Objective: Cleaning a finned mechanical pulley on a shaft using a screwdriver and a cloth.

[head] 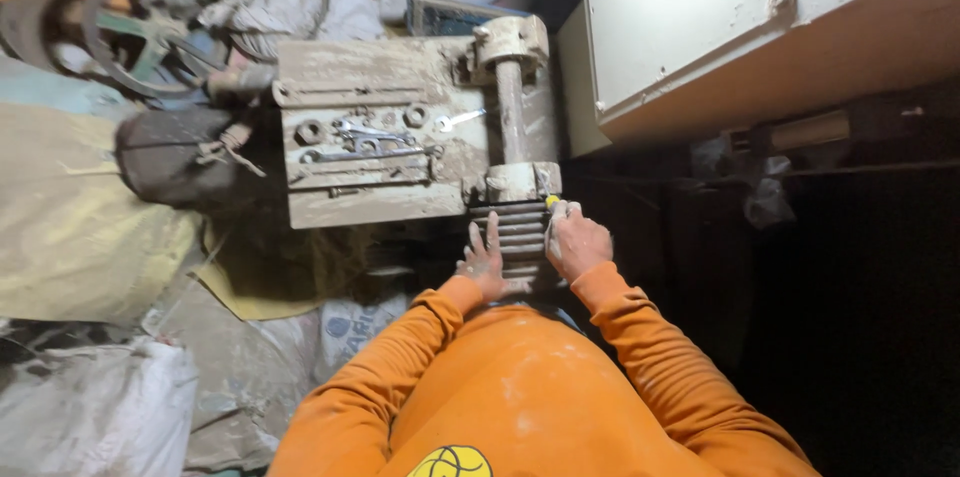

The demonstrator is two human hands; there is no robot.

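Orange long sleeves fill the bottom of the view and lead up to both hands, which rest on a dark ribbed, multi-groove metal pulley (512, 232) at the near end of a dusty grey machine. Left hand (485, 262) lies flat and open, fingers spread, on the pulley's left side, holding nothing. Right hand (577, 240) is curled closed on the pulley's right side around a small tool with a yellow tip (551, 202) that pokes out just above the knuckles; what kind of tool it is cannot be told. Just beyond the hands, a pale cylindrical metal shaft (511, 109) runs away between two blocky bearing housings. Left of the shaft, well beyond the left hand, several silver spanners (375, 142) lie on the machine's flat, dust-caked metal plate (340, 202).
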